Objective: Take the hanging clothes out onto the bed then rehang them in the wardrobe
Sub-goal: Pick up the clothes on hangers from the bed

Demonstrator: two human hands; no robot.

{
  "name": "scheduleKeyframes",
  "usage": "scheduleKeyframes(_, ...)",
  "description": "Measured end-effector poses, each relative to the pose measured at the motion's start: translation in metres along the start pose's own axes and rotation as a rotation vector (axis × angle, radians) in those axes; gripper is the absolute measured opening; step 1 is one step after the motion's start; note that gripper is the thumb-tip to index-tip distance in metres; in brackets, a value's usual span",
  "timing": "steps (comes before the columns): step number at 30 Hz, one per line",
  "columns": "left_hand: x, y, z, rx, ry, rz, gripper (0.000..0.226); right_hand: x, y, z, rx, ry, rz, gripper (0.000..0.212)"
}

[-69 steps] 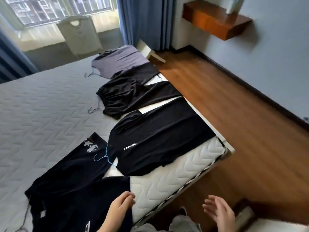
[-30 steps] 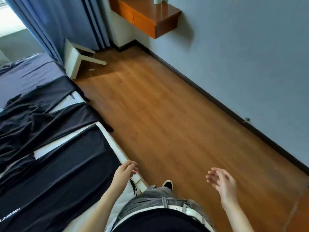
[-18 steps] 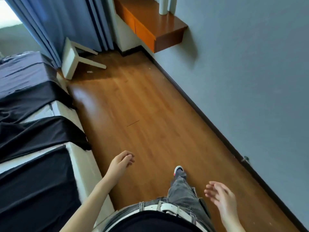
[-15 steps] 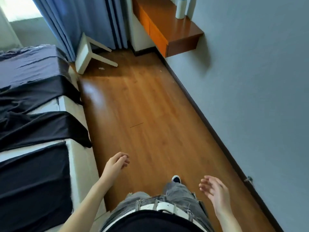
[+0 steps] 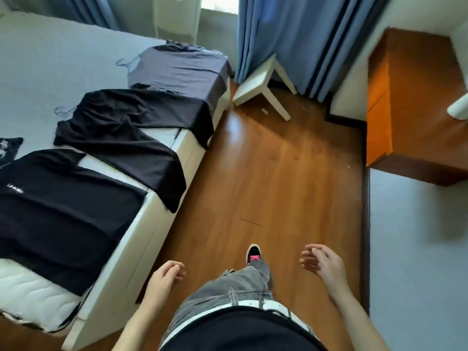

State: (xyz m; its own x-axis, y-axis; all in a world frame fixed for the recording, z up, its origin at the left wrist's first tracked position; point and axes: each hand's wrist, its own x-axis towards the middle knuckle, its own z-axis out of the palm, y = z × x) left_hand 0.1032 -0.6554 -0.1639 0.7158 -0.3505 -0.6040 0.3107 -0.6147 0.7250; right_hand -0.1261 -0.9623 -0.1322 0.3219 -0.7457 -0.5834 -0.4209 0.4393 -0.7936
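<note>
Clothes on hangers lie in a row along the bed (image 5: 58, 62) at the left. Farthest is a grey-purple shirt (image 5: 179, 72), then a black garment (image 5: 126, 130) draped over the bed's edge, then a black shirt with small white lettering (image 5: 60, 211). A corner of a dark printed garment (image 5: 7, 148) shows at the left border. My left hand (image 5: 162, 282) hangs empty with curled fingers beside the bed's side. My right hand (image 5: 324, 264) is empty too, fingers apart, over the floor. The wardrobe is out of view.
A wooden floor strip (image 5: 273, 173) runs between the bed and a grey wall (image 5: 417, 249). A tipped white stool (image 5: 263, 87) lies by blue curtains (image 5: 291, 39). An orange-brown wall shelf (image 5: 410, 102) juts out at the right. My shoe (image 5: 254, 253) steps forward.
The view swung from the bed to the floor and wall, then back toward the window. Both hands stayed empty and low. I am stepping along the bedside.
</note>
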Motion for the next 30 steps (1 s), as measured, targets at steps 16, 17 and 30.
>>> scheduleKeyframes(16,0.304,0.339,0.127,-0.049,-0.012,0.155,0.021,0.344,-0.228,-0.012,-0.065,-0.052,0.099,0.024)
scheduleKeyframes(17,0.325,0.353,0.132,-0.051,0.013,0.151,0.021,0.373,-0.245,-0.004,-0.080,-0.068,0.095,0.024)
scheduleKeyframes(30,0.457,0.461,0.117,-0.424,0.521,-0.163,0.025,0.624,-0.529,0.219,-0.449,-0.589,-0.150,0.023)
